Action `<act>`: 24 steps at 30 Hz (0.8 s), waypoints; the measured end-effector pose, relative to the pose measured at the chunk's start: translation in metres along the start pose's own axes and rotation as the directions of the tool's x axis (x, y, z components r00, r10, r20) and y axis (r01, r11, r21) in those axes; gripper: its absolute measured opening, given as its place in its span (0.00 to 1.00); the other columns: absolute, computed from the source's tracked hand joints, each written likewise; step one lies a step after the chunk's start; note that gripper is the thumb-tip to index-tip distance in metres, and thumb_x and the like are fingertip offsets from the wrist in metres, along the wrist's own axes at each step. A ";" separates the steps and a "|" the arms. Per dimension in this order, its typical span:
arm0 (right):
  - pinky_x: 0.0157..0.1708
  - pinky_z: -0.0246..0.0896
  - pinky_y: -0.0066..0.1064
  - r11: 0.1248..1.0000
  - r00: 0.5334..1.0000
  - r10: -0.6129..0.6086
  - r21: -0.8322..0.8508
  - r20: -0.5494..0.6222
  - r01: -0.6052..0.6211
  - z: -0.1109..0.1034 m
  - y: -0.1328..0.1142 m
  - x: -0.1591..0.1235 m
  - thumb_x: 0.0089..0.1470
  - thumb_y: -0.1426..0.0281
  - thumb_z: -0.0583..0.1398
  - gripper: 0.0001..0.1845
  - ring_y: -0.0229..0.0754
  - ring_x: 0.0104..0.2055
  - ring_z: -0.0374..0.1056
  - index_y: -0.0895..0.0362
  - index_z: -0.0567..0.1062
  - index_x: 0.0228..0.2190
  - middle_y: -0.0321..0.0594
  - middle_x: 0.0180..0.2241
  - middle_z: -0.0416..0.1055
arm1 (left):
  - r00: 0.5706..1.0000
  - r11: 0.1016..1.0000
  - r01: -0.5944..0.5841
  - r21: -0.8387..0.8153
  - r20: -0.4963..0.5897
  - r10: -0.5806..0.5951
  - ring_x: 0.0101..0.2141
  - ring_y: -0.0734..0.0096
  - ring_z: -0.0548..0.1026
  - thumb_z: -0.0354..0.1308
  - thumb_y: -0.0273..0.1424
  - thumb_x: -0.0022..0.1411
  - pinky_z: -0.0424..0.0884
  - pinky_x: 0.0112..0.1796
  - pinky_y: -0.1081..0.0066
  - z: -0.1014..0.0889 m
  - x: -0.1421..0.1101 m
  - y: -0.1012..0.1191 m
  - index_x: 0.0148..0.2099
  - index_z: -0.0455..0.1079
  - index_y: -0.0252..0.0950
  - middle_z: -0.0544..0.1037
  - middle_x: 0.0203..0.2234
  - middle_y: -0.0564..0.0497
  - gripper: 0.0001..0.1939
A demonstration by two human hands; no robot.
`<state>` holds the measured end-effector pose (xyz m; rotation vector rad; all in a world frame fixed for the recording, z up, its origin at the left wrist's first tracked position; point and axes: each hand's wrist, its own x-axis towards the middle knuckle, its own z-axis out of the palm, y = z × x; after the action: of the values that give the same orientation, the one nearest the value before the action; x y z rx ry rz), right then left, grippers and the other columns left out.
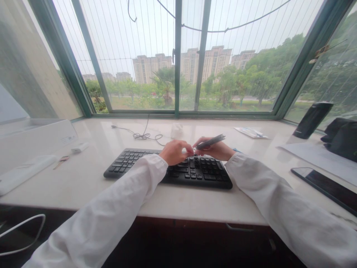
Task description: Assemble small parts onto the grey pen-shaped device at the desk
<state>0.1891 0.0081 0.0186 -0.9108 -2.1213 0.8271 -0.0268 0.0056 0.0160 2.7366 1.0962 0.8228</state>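
A black keyboard [192, 169] lies at a slant on the pale table in front of me. My left hand [177, 152] is over its upper middle, thumb and fingers closed in a pinch. Whatever is between those fingertips is too small to make out. My right hand [216, 149] is closed around a dark pen-shaped tool [210, 142]. Its thick end points up and right, and its thin tip points down toward my left fingertips. Below the fingertips, a few key places [196, 160] on the keyboard look different from the keys around them.
A thin coiled cable [143, 136] lies behind the keyboard. To the right are a small plastic packet [251, 132], paper sheets [318, 158], a phone [326, 188] and a black cylinder [312, 120]. A key [61, 161] and a white power strip [26, 173] lie left.
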 end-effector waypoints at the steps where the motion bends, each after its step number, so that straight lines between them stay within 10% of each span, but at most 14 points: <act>1: 0.26 0.62 0.28 1.000 1.000 -0.011 -0.016 0.009 0.011 -0.001 -0.001 -0.001 0.45 0.58 0.66 0.19 0.36 0.25 0.66 0.59 0.76 0.35 0.36 0.23 0.71 | 1.000 1.000 -0.011 0.012 0.006 0.011 0.34 0.73 0.74 0.58 0.36 0.59 0.66 0.35 0.74 0.000 0.000 0.000 0.36 0.78 0.46 0.79 0.35 0.57 0.07; 24: 0.29 0.59 0.26 0.974 0.998 -0.066 -0.216 -0.007 0.063 -0.005 -0.017 -0.009 0.48 0.60 0.63 0.14 0.36 0.27 0.65 0.58 0.78 0.32 0.36 0.25 0.73 | 0.998 0.986 0.046 0.160 0.042 -0.053 0.36 0.68 0.75 0.57 0.41 0.60 0.67 0.38 0.70 -0.003 -0.001 -0.005 0.37 0.78 0.47 0.79 0.36 0.54 0.10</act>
<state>0.1917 -0.0072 0.0309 -0.9490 -2.2469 0.5627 -0.0322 0.0086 0.0167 2.8264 1.2667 0.6904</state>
